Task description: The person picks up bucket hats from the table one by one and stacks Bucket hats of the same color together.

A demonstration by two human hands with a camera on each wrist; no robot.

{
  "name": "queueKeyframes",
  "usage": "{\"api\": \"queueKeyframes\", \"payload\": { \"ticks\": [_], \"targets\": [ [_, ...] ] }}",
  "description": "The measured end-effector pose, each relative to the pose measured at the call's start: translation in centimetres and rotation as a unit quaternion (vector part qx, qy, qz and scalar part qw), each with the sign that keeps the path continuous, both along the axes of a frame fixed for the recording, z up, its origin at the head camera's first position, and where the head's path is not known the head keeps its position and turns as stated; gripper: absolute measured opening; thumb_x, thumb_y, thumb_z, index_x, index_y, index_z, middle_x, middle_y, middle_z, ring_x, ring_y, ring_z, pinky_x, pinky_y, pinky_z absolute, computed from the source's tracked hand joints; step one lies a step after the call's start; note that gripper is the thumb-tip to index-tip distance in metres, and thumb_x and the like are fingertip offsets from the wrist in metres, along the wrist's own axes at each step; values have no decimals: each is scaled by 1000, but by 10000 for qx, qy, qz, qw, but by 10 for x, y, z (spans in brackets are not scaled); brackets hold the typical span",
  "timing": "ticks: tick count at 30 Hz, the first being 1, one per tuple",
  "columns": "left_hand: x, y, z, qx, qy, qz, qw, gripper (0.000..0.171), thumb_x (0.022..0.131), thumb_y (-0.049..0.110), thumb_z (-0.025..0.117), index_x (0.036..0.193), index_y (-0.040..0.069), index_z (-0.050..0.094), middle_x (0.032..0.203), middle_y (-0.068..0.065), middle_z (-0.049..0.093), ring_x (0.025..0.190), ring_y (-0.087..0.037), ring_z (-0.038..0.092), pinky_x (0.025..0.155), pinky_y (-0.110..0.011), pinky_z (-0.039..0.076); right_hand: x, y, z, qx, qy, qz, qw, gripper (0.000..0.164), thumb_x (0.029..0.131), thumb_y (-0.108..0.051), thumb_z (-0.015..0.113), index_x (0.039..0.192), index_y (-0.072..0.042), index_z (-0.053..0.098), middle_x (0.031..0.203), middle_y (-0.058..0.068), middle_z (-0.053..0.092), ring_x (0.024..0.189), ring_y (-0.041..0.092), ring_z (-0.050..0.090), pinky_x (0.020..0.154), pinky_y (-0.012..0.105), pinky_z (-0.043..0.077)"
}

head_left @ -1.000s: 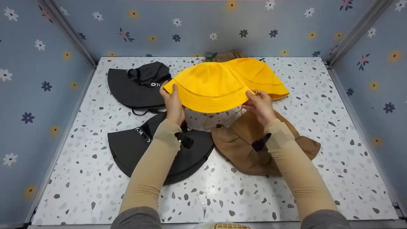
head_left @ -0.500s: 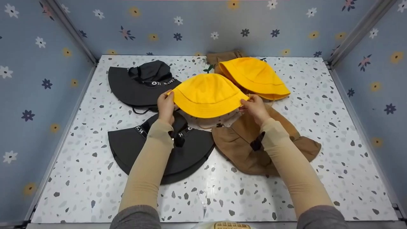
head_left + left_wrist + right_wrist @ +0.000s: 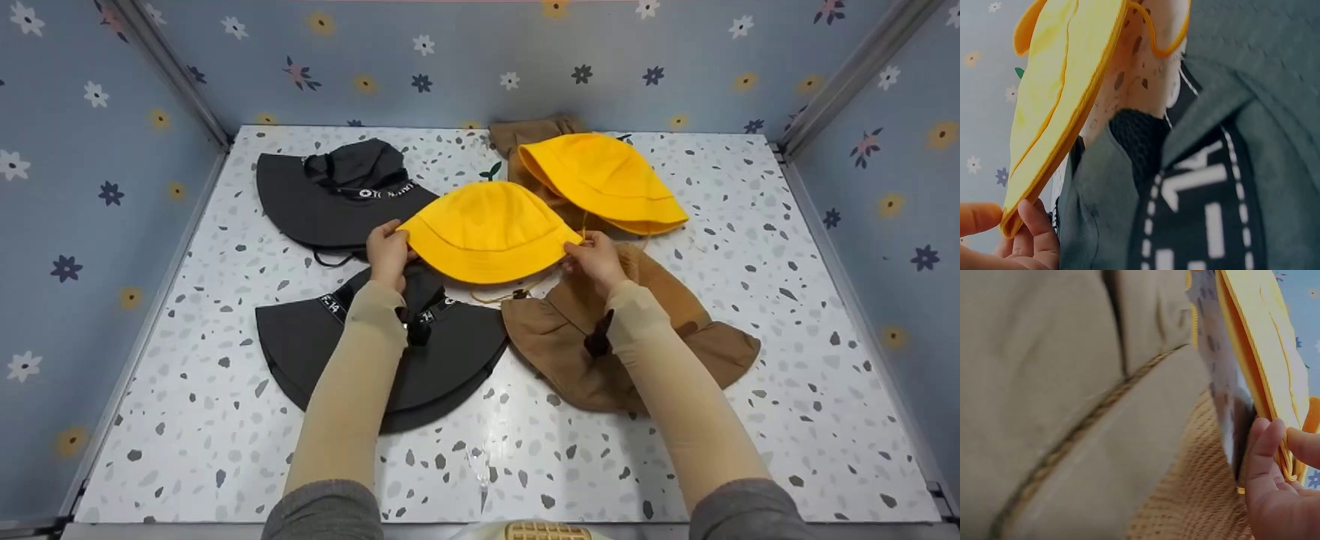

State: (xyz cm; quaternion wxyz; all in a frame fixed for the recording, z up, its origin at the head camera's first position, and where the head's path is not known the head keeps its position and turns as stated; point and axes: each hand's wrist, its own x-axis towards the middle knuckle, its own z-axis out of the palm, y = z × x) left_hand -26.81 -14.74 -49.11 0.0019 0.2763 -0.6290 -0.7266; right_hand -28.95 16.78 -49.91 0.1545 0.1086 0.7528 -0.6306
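Note:
A yellow bucket hat [image 3: 491, 232] is stretched between both hands in the middle of the head view, its brim toward the person. My left hand [image 3: 388, 253] pinches the left end of the brim between thumb and fingers, as the left wrist view shows with the folded brim edge [image 3: 1013, 222]. At the opposite end, my right hand [image 3: 596, 261] pinches the brim the same way; its fingers [image 3: 1266, 444] show in the right wrist view. A thin yellow cord [image 3: 1169, 50] hangs below the hat.
Two black hats [image 3: 337, 202] [image 3: 300, 345] lie on the left of the speckled table [image 3: 187, 465]. A brown hat [image 3: 720, 349] lies at front right. Behind, another yellow hat [image 3: 607, 180] overlaps a brown one [image 3: 525, 135]. Patterned walls [image 3: 480, 67] enclose the table.
Both hands have drawn the held yellow hat down and toward the person, away from the other yellow hat, which now shows separately with the brown hat behind it. Both grips have stayed.

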Motion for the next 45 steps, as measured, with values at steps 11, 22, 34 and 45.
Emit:
{"api": "queueKeyframes", "payload": {
  "ticks": [11,22,34,45],
  "targets": [
    [1,-5,-4,-690,-234,114,9973,44,100,4,41,143,6,51,131,-14,56,68,-10,48,63,-20,45,0,-8,0,-53,-424,112,9990,53,101,-11,56,146,4,34,98,9,55,62,11,59,64,21,54],
    [0,-4,-3,-962,-177,198,9950,44,100,5,41,143,4,51,144,-16,51,123,-25,55,97,-29,49,-3,-10,-7,-27,-443,208,9988,48,102,-11,54,145,4,38,93,6,56,58,7,60,61,19,54],
    [-5,4,-10,-1130,-171,110,9934,34,102,7,51,135,3,57,125,-17,55,85,-15,56,75,-25,53,-9,-3,-10,-444,-574,-169,9972,52,103,-7,50,149,6,29,99,10,55,54,7,63,61,19,57],
    [-4,3,-12,-1862,-419,-231,9813,34,99,3,51,132,2,62,125,-16,63,90,-19,64,78,-26,55,-11,-3,-17,-372,-609,-261,9971,52,101,-3,52,149,4,34,113,17,56,61,10,67,70,24,60]
  ]
}}
